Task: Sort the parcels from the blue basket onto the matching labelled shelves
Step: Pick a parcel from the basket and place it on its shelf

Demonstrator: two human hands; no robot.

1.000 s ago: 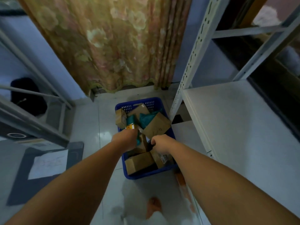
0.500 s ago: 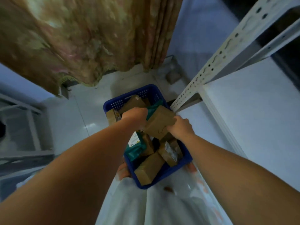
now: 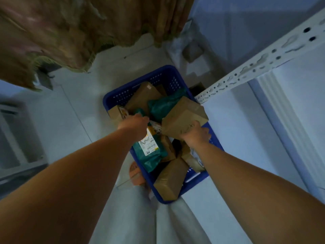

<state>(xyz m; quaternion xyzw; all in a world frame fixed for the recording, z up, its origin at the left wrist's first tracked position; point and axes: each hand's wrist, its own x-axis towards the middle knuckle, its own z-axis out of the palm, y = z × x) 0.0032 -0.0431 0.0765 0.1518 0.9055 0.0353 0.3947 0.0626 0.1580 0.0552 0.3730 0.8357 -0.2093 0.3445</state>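
The blue basket (image 3: 126,96) stands on the floor below me, filled with several brown cardboard parcels and green plastic mailers. My left hand (image 3: 134,125) grips the top of a green mailer (image 3: 149,152) that carries a white and yellow label; the mailer hangs down from the hand over the basket. My right hand (image 3: 197,133) grips the lower edge of a brown box (image 3: 183,115) with pen marks on it, at the basket's right side. A second green mailer (image 3: 163,106) lies behind the box.
A white metal shelf upright (image 3: 255,67) and a pale shelf board (image 3: 299,111) run along the right. A floral curtain (image 3: 70,32) hangs at the back. A grey rack (image 3: 12,138) stands at the left. My pale trousers (image 3: 140,217) and an orange slipper (image 3: 136,173) show below the basket.
The view has tilted further down over the basket. My left hand has lifted the labelled green mailer, and my right hand has taken hold of the brown box and raised its edge.
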